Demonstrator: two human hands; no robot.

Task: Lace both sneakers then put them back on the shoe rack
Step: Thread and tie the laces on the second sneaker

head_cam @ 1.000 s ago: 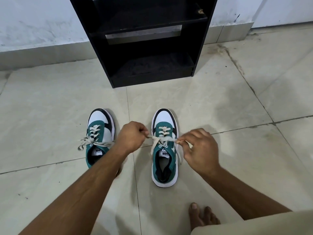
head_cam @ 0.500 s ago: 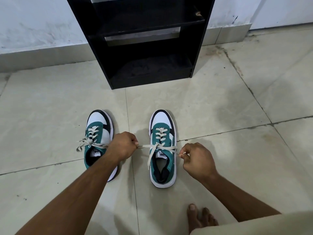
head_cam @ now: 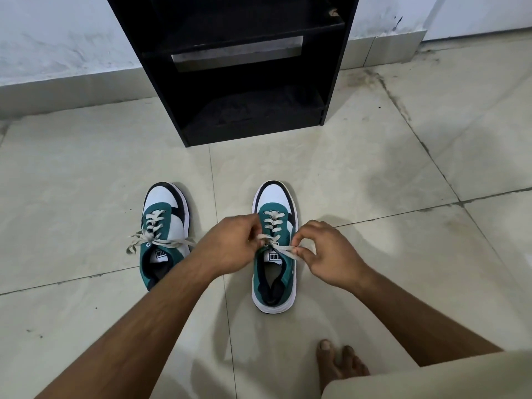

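Two green, white and black sneakers stand on the tiled floor, toes toward the black shoe rack [head_cam: 335, 90]. The left sneaker [head_cam: 162, 214] has its cream lace tied, with loose ends spread to both sides. Over the tongue of the right sneaker [head_cam: 275, 197], my left hand [head_cam: 230, 246] pinches one end of the cream lace [head_cam: 283, 249] close to the top eyelets. My right hand [head_cam: 325, 254] pinches the other end just right of the shoe. The knot area is partly hidden by my left fingers.
The rack's lower shelf [head_cam: 259, 108] stands open and holds no shoes. A white wall with a tiled skirting [head_cam: 66, 87] runs behind it. My bare foot [head_cam: 339, 361] rests on the floor at the bottom right, next to a beige trouser leg [head_cam: 431, 375].
Both hands had pulled the lace ends wide apart to the sides. They have now come back together over the right sneaker's tongue, still holding the ends.
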